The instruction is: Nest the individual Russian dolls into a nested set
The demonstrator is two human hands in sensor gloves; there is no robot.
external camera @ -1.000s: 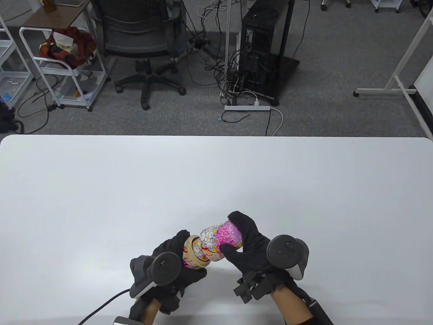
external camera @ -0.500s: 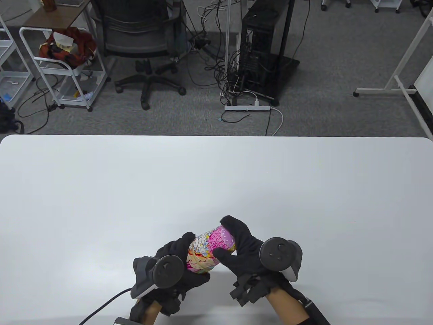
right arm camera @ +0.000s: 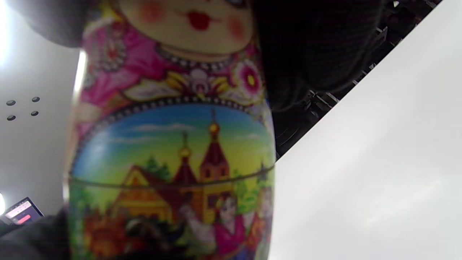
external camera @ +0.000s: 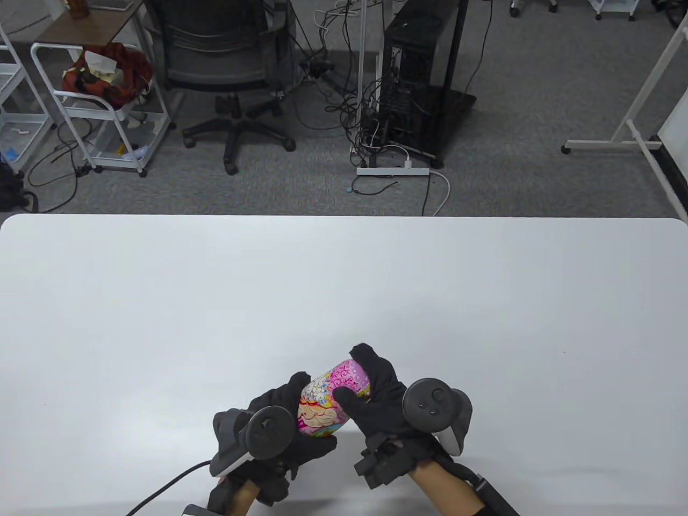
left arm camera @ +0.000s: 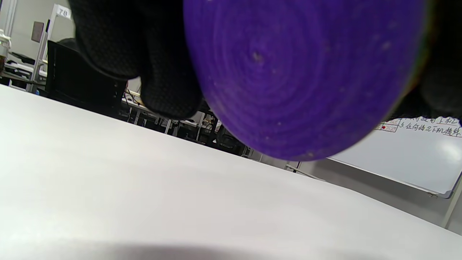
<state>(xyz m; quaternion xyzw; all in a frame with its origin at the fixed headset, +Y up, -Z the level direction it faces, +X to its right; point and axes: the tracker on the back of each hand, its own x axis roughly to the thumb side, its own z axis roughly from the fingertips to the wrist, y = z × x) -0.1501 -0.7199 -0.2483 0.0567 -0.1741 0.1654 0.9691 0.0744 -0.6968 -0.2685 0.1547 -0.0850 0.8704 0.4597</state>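
Note:
A painted Russian doll [external camera: 329, 400] with a pink head part and a colourful body is held above the white table [external camera: 344, 290] near its front edge, tilted on its side. Its two halves are together, with a thin seam showing in the right wrist view [right arm camera: 169, 180]. My left hand [external camera: 285, 424] grips the bottom half; its purple base fills the left wrist view [left arm camera: 303, 76]. My right hand [external camera: 376, 398] grips the pink top half. No other doll shows.
A cable [external camera: 161, 484] runs off the front edge by my left wrist. Beyond the table's far edge are an office chair [external camera: 226, 70], a computer tower [external camera: 419, 75] and a wire cart [external camera: 102, 102] on the floor.
The top half in my right hand slid onto the bottom half in my left hand. The wooden rim that showed a second ago is now covered, and the hands came closer together.

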